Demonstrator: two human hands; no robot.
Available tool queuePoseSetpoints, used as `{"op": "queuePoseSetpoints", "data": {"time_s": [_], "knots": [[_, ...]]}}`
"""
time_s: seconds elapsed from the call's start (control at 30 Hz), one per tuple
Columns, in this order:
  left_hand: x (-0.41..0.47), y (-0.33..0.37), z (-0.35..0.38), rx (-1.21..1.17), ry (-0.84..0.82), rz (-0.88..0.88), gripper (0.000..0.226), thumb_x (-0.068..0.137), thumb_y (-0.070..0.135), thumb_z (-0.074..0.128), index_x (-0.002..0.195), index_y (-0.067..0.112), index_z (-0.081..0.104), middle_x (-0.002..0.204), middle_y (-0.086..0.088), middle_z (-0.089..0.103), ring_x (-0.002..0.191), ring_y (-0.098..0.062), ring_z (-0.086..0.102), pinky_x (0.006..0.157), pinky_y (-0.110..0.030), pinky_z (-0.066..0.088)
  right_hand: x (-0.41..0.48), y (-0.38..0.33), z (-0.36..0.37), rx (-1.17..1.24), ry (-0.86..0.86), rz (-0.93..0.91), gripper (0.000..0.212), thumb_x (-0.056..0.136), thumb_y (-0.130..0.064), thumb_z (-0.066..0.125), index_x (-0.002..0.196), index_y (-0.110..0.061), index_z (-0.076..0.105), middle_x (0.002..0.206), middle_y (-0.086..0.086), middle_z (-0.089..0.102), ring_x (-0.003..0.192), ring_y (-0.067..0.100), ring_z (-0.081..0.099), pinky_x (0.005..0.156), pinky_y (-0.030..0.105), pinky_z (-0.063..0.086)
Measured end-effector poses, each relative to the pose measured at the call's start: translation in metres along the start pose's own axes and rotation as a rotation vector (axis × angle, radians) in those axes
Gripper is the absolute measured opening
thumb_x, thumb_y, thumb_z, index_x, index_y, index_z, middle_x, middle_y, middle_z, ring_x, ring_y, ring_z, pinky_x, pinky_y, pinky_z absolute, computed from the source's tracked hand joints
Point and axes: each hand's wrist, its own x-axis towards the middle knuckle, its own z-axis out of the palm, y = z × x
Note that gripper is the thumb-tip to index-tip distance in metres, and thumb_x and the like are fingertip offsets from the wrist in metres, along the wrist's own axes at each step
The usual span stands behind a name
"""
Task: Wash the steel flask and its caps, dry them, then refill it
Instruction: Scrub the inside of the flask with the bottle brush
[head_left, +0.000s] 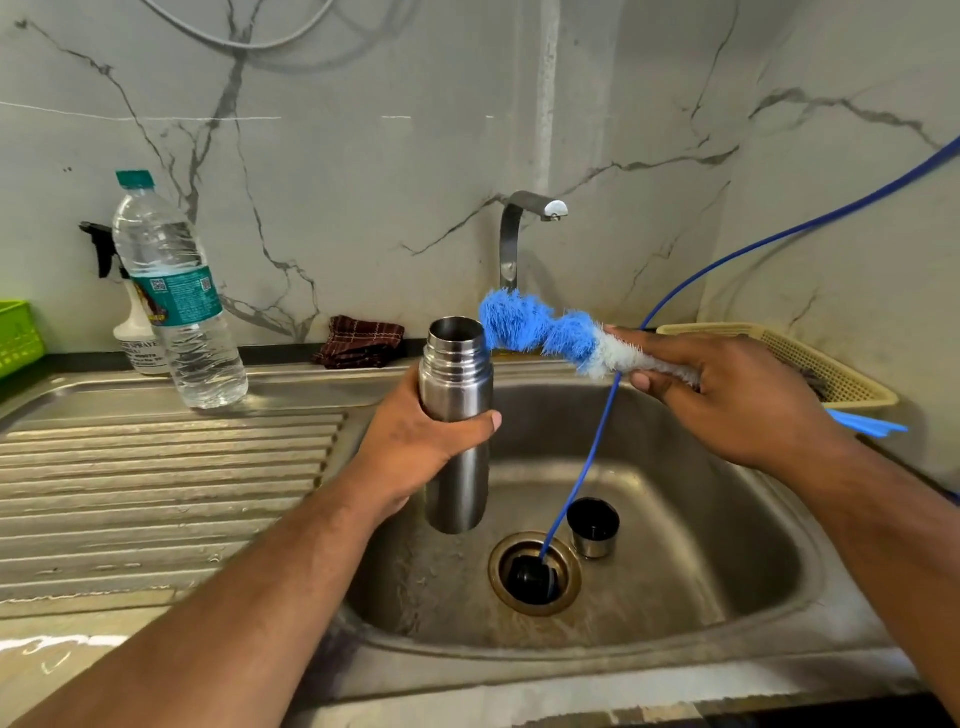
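Your left hand (415, 434) grips flask (457, 395) upright | your right hand (727, 400) fingers curl round brush (540, 327) | bristles at flask mouth's 2 o'clock

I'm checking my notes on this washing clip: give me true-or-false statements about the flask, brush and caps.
1. The left hand grips the cylindrical steel flask, uncapped, above the steel sink. True.
2. The blue-and-white bristled bottle brush is deep inside the flask. False: the right hand holds it outside, beside the mouth.
3. The steel cup cap with black lining stands in the sink. True.
4. The clear plastic water bottle lies in the sink. False: it is on the ribbed drainboard.
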Motion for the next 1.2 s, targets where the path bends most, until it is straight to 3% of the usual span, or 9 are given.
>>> {"op": "queuePoseSetpoints", "data": {"time_s": [0.2,0.37,0.47,0.57,0.7,0.8,0.97,1.1,1.2], "knots": [[-0.006,-0.001,0.009,0.223,-0.24,0.1,0.069,0.065,0.018,0.097,0.122,0.032,0.061,0.107,0.013,0.074,0.097,-0.004,0.071,0.085,-0.018,0.056,0.0,-0.011,0.006,0.063,-0.05,-0.073,0.053,0.094,-0.048,0.056,0.134,-0.076,0.036,0.086,-0.014,0.061,0.084,0.014,0.06,0.075,0.043,0.055],[-0.006,-0.003,0.009,0.266,-0.254,0.113,0.062,0.064,0.019,0.096,0.115,0.031,0.064,0.103,0.012,0.074,0.092,-0.003,0.071,0.081,-0.019,0.055,0.002,0.004,0.001,0.104,-0.073,-0.107,0.056,0.093,-0.041,0.063,0.123,-0.082,0.039,0.087,-0.019,0.064,0.083,0.008,0.061,0.074,0.035,0.051],[-0.002,-0.005,0.004,0.292,-0.226,0.12,0.066,0.065,0.02,0.095,0.119,0.034,0.061,0.105,0.011,0.074,0.093,-0.006,0.071,0.082,-0.023,0.056,0.001,0.02,-0.011,0.131,-0.034,-0.082,0.054,0.092,-0.039,0.066,0.125,-0.076,0.046,0.106,-0.011,0.074,0.097,0.013,0.068,0.087,0.039,0.055],[-0.002,-0.008,0.003,0.305,-0.258,0.092,0.064,0.065,0.019,0.095,0.118,0.034,0.062,0.103,0.013,0.074,0.093,0.0,0.07,0.081,-0.019,0.054,0.001,0.015,-0.007,0.186,-0.047,-0.104,0.059,0.093,-0.03,0.071,0.129,-0.071,0.049,0.103,-0.018,0.072,0.093,0.003,0.066,0.085,0.023,0.052],[-0.007,-0.009,0.008,0.338,-0.356,0.061,0.067,0.07,0.022,0.094,0.125,0.035,0.057,0.112,0.016,0.068,0.102,0.011,0.062,0.086,-0.006,0.047,0.0,-0.008,0.011,0.276,-0.135,-0.236,0.057,0.095,-0.023,0.072,0.14,-0.053,0.054,0.109,-0.009,0.073,0.101,0.012,0.068,0.088,0.039,0.055],[-0.004,-0.006,0.007,0.307,-0.293,0.08,0.065,0.066,0.025,0.096,0.122,0.033,0.062,0.109,0.012,0.073,0.1,-0.003,0.069,0.092,-0.026,0.056,0.004,-0.002,0.006,0.223,-0.06,-0.189,0.06,0.095,-0.025,0.071,0.134,-0.065,0.05,0.097,-0.019,0.069,0.09,0.001,0.064,0.079,0.035,0.052],[-0.004,-0.002,0.007,0.4,-0.2,0.12,0.067,0.063,0.022,0.095,0.119,0.034,0.06,0.101,0.015,0.07,0.089,0.001,0.068,0.076,-0.012,0.048,-0.001,0.002,-0.003,0.119,-0.059,-0.066,0.058,0.095,-0.035,0.067,0.128,-0.076,0.043,0.086,-0.014,0.066,0.079,0.006,0.059,0.073,0.033,0.047],[-0.004,0.002,0.013,0.582,-0.009,0.13,0.059,0.064,0.035,0.093,0.109,0.035,0.055,0.092,0.015,0.064,0.082,0.0,0.063,0.071,-0.02,0.048,-0.006,-0.033,-0.002,-0.024,-0.053,-0.054,0.054,0.095,-0.045,0.06,0.137,-0.071,0.04,0.086,-0.011,0.064,0.076,0.011,0.055,0.07,0.037,0.053],[-0.005,0.007,0.013,0.52,0.168,0.133,0.059,0.066,0.042,0.092,0.109,0.038,0.052,0.086,0.021,0.061,0.075,0.007,0.058,0.063,-0.011,0.041,-0.012,-0.055,-0.002,-0.005,0.029,-0.066,0.054,0.095,-0.046,0.059,0.142,-0.065,0.041,0.086,-0.01,0.069,0.06,0.006,0.045,0.061,0.032,0.047]]}}
